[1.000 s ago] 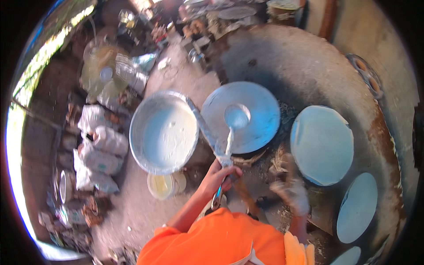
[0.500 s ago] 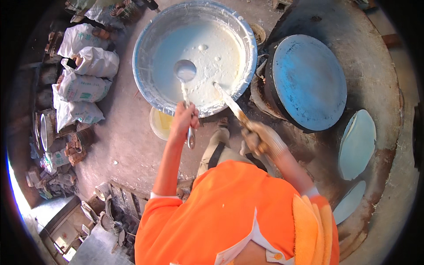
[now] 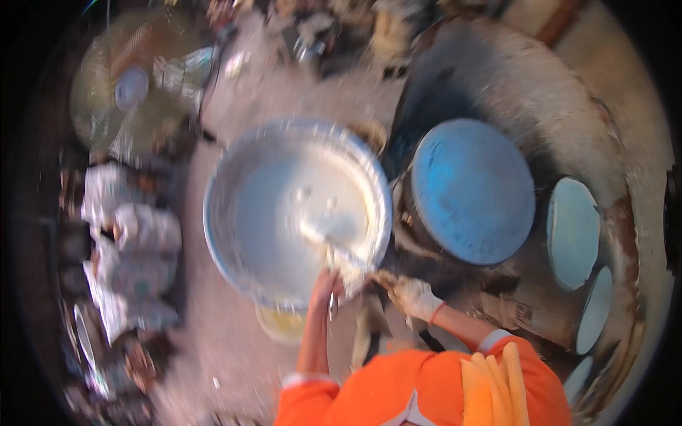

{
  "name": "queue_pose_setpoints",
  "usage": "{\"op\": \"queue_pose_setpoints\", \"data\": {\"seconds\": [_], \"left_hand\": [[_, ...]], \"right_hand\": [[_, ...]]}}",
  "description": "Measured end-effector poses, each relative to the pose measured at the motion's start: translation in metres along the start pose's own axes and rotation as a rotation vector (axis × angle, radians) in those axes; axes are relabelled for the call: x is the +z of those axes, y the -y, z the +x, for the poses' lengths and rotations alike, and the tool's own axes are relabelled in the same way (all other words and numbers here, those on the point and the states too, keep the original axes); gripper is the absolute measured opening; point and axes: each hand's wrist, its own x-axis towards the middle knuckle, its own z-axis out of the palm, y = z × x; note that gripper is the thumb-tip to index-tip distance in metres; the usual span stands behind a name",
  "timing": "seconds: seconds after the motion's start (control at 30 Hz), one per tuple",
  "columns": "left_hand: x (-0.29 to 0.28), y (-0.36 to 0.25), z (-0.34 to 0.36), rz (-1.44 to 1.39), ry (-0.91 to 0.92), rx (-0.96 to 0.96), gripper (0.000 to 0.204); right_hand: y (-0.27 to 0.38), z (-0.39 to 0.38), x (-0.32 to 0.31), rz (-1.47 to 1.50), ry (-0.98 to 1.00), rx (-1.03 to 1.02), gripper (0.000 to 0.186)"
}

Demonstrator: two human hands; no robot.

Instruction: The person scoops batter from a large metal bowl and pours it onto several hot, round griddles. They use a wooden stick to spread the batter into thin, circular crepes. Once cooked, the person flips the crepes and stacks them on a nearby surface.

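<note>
My bare left hand is closed around the handle of a ladle, whose bowl is over the pale liquid in a wide metal basin. My gloved right hand, near the basin's lower right edge, grips a long flat paddle. The paddle slants up and left across the rim, and its far end meets or crosses the ladle. Motion blur hides whether the two touch. White clumps show on the liquid.
Right of the basin is a round, bluish griddle on a dark stove. Pale round sheets rest on the sloping surface beyond. White sacks and a large fan stand left. A yellowish bucket sits under the basin's near edge.
The view has shifted, so the basin appears lower. Both hands have come closer together; the ladle has moved right, toward the paddle, which now lies flatter.
</note>
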Motion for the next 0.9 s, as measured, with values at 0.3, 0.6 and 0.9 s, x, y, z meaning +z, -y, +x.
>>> {"op": "queue_pose_setpoints", "data": {"seconds": [0.3, 0.6, 0.9], "left_hand": [[0.098, -0.097, -0.154, 0.006, 0.021, 0.361, 0.022], [0.195, -0.233, -0.305, 0.393, 0.008, 0.833, 0.022], [0.164, -0.203, -0.265, 0.212, 0.018, 0.745, 0.017]], "right_hand": [[-0.012, -0.022, -0.142, -0.247, -0.46, -0.307, 0.042], [0.047, -0.034, -0.293, 0.279, -0.811, -0.612, 0.033], [0.066, -0.023, -0.262, 0.503, -0.757, -0.5, 0.048]]}}
